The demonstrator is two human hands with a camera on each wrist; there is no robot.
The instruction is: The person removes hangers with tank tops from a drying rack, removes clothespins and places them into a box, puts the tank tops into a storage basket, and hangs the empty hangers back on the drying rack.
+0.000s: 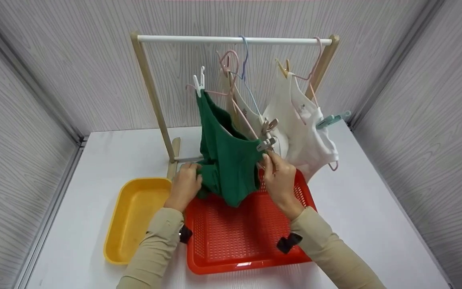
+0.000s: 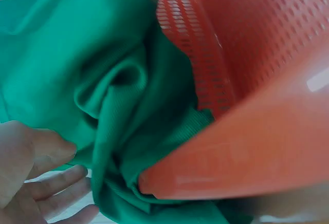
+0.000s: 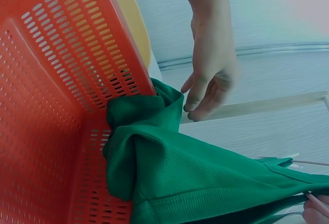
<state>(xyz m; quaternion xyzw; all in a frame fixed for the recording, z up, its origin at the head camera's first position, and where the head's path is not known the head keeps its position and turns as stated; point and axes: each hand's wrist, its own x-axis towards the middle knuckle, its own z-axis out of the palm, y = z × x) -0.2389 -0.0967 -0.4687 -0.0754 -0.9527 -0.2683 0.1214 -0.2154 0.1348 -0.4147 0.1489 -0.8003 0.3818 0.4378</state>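
A green ribbed garment [image 1: 231, 160] hangs from a pink hanger [image 1: 245, 116], held by a white clothespin [image 1: 199, 82] and a grey clothespin [image 1: 266, 143] at its upper corners. Its lower folds bunch over the far rim of the red basket [image 1: 247, 265]. My right hand [image 1: 281, 176] pinches the garment's upper right corner just below the grey clothespin; those fingertips [image 3: 316, 211] show at the edge of the right wrist view. Beside the bunched folds is my left hand [image 2: 38, 183], fingers loose and thumb apart, touching the cloth without gripping it.
A wooden rack with a white rail [image 1: 199, 39] stands behind the basket. White garments [image 1: 299, 124] hang at right with a yellow clothespin [image 1: 283, 68] and a teal clothespin [image 1: 332, 119]. A blue hanger [image 1: 245, 60] is on the rail. Left of the basket lies a yellow tub [image 1: 114, 224].
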